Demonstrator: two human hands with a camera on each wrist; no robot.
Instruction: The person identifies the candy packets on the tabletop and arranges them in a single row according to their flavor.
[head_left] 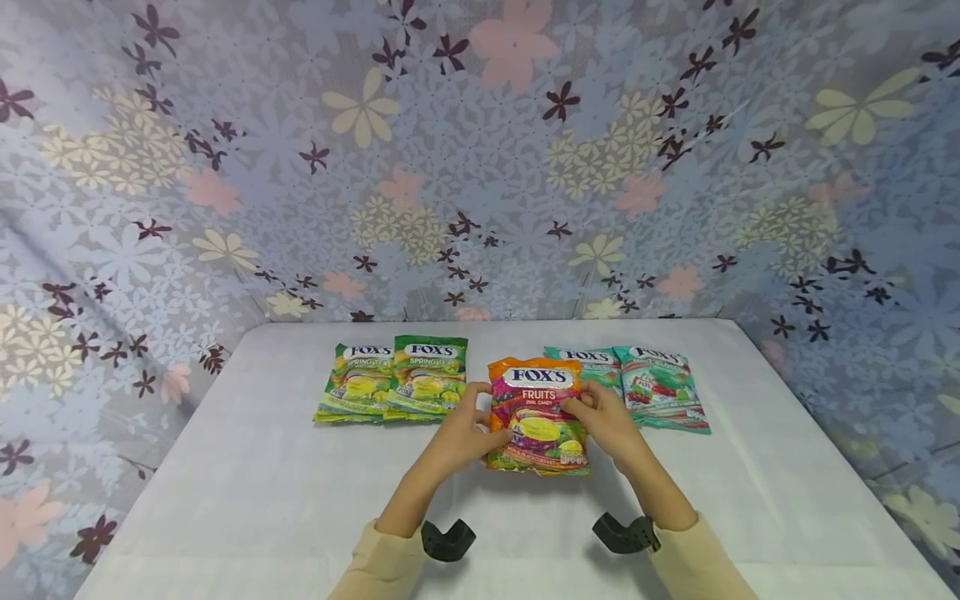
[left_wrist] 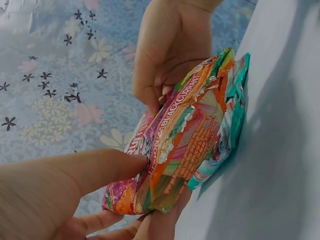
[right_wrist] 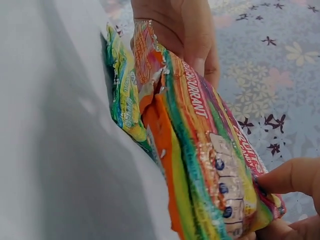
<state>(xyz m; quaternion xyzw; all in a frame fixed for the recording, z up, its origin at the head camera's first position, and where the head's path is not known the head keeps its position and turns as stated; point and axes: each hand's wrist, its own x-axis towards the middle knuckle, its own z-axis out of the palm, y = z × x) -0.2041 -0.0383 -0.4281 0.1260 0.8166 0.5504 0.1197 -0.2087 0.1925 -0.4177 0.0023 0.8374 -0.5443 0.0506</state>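
Both hands hold up an orange and purple Fox's Fruits candy bag (head_left: 536, 425), its printed front facing the head camera. My left hand (head_left: 465, 429) grips the bag's left side, with the thumb across the front and fingers behind. On the opposite side my right hand (head_left: 606, 418) pinches it near the upper corner, thumb also on the front. Layered edges show along the bottom of the candy bag (right_wrist: 200, 150) in the right wrist view. Behind its right side lie two teal Fox's candy bags (head_left: 663, 390), the left one partly hidden.
Two green Fox's Spring Tea candy bags (head_left: 426, 379) lie overlapping at the back left of the white-covered table (head_left: 262, 492). A floral cloth (head_left: 480, 167) rises behind the table and along its sides. Each wrist wears a black camera mount (head_left: 448, 540).
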